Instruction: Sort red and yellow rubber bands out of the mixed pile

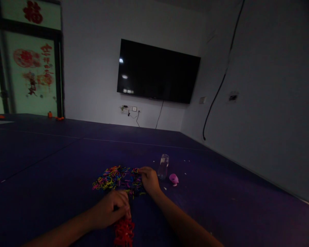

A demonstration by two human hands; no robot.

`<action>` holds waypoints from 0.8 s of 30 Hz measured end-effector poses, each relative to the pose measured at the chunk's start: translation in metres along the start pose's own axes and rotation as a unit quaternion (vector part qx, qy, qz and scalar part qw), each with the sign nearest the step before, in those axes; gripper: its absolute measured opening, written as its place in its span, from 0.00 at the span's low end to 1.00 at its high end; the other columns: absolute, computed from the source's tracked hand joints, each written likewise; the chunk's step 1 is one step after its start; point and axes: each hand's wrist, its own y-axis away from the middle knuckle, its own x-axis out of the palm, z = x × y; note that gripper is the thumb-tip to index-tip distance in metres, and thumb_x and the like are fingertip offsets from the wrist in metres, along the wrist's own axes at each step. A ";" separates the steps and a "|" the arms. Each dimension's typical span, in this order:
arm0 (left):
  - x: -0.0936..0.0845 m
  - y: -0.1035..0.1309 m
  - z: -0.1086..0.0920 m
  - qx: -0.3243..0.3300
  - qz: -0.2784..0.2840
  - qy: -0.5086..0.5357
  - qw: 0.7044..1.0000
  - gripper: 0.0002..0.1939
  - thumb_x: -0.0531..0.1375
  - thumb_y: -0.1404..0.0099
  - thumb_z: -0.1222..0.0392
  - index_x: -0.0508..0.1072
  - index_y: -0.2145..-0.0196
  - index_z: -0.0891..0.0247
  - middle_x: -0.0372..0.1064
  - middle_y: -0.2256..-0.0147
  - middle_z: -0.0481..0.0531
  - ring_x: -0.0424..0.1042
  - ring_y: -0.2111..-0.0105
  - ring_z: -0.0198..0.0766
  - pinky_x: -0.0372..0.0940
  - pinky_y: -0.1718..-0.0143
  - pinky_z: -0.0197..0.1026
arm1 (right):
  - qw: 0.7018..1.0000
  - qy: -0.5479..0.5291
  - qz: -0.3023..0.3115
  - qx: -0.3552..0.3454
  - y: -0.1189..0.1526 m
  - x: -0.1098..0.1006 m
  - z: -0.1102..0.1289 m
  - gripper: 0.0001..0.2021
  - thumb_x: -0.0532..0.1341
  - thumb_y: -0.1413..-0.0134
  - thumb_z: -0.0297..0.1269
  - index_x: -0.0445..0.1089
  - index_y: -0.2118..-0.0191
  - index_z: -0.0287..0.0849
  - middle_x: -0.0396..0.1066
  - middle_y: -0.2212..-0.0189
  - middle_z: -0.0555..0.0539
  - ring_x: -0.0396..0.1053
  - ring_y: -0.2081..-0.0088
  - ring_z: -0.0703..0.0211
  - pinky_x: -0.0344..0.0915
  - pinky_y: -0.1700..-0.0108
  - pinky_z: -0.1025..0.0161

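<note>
A spread pile of small multicoloured loops [109,178] lies on the dark purple surface; they look like paper clips or rubber bands, but the dim light does not show which. My right hand [149,180] touches the pile's right edge, its fingers bent together and the tips partly hidden among the loops. My left hand [114,209] is in front of the pile with fingers curled and thumb close to them; anything between them is too small to make out. Just below it sits a heap of red loops [124,233].
Beside my right hand stands a clear bottle [163,167] without a lid. A purple cap-like piece [173,178] lies to its right, with small white scraps around. Farther off are a wall-mounted television [158,72], a hanging black cable [218,92] and orange objects [50,114] at the far left.
</note>
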 end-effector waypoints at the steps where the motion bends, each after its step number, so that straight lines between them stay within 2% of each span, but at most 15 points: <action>1: 0.001 0.000 0.000 -0.001 0.002 0.004 1.000 0.28 0.48 0.31 0.46 0.78 0.77 0.62 0.75 0.78 0.53 0.71 0.74 0.37 0.63 0.64 0.40 | 1.000 -0.005 -0.005 -0.002 0.000 0.000 0.000 0.19 0.51 0.57 0.20 0.77 0.70 0.42 0.76 0.67 0.45 0.72 0.62 0.56 0.67 0.56 0.60; 6: 0.001 0.003 0.005 -0.016 -0.023 0.020 0.999 0.26 0.49 0.32 0.47 0.77 0.79 0.60 0.75 0.79 0.52 0.71 0.74 0.38 0.63 0.65 0.40 | 0.998 -0.042 -0.019 -0.034 0.001 0.000 0.003 0.19 0.50 0.60 0.19 0.77 0.72 0.43 0.75 0.71 0.47 0.72 0.65 0.58 0.68 0.59 0.62; 10: -0.003 0.003 0.010 -0.080 -0.099 0.003 0.992 0.24 0.50 0.33 0.49 0.76 0.79 0.60 0.76 0.72 0.52 0.73 0.67 0.40 0.65 0.61 0.41 | 0.997 -0.048 -0.017 -0.058 0.001 0.000 0.005 0.18 0.51 0.60 0.20 0.77 0.72 0.43 0.75 0.71 0.47 0.72 0.66 0.58 0.69 0.61 0.63; 12: -0.007 0.002 0.014 -0.127 -0.145 -0.026 0.981 0.21 0.49 0.33 0.50 0.78 0.73 0.59 0.76 0.65 0.52 0.72 0.61 0.41 0.64 0.56 0.44 | 0.997 -0.044 -0.006 -0.071 0.002 0.000 0.007 0.18 0.51 0.60 0.20 0.77 0.71 0.43 0.74 0.70 0.47 0.72 0.65 0.58 0.69 0.62 0.63; 15: -0.011 0.002 0.023 -0.176 -0.186 -0.073 0.964 0.18 0.48 0.33 0.51 0.77 0.60 0.56 0.71 0.53 0.52 0.66 0.50 0.44 0.57 0.46 0.49 | 0.994 -0.034 0.029 -0.104 0.004 0.001 0.010 0.20 0.51 0.60 0.19 0.76 0.68 0.43 0.74 0.67 0.47 0.71 0.63 0.59 0.68 0.61 0.64; 19: -0.013 0.004 0.041 -0.184 -0.163 -0.104 0.964 0.20 0.47 0.32 0.50 0.72 0.51 0.54 0.65 0.46 0.51 0.58 0.43 0.45 0.50 0.42 0.54 | 0.980 -0.020 0.085 -0.177 0.007 0.003 0.017 0.22 0.50 0.59 0.17 0.74 0.62 0.43 0.72 0.62 0.45 0.69 0.58 0.58 0.66 0.55 0.62; 24: -0.012 0.007 0.052 -0.159 -0.142 -0.134 0.968 0.20 0.46 0.32 0.51 0.70 0.49 0.55 0.63 0.45 0.52 0.57 0.43 0.45 0.50 0.41 0.54 | 0.962 0.009 0.131 -0.241 0.010 0.003 0.023 0.23 0.49 0.57 0.17 0.72 0.57 0.41 0.71 0.59 0.43 0.67 0.54 0.57 0.64 0.52 0.60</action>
